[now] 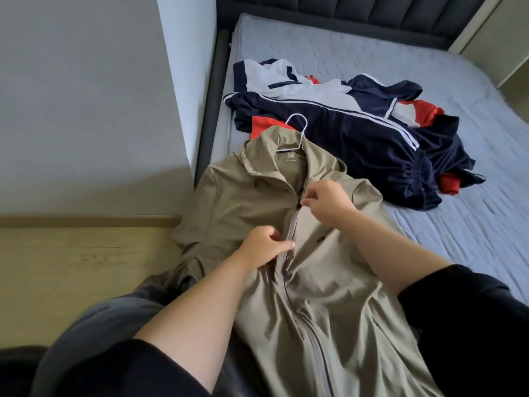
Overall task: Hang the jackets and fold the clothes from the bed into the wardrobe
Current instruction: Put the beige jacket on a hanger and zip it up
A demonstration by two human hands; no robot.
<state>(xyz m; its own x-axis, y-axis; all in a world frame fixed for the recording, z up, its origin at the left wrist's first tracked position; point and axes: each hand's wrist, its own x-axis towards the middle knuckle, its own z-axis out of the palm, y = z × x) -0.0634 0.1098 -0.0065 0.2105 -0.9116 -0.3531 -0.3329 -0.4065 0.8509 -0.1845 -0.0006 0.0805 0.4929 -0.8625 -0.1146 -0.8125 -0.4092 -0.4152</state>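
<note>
A khaki zip jacket (234, 202) lies front-up across the near left corner of the bed (472, 224), with a white wire hanger (297, 124) inside its collar. Its grey zip is closed up to chest height. My right hand (326, 200) pinches the zip pull at the top of the closed part. My left hand (264, 245) grips the jacket fabric beside the zip, lower down. Behind the jacket, a heap of navy, white and red jackets (357, 130) lies crumpled on the mattress.
A dark padded headboard (372, 12) runs along the far end of the bed. A grey wall (86, 96) stands on the left, with light wooden floor (71, 267) below it. Grey-blue mattress shows to the right of the heap.
</note>
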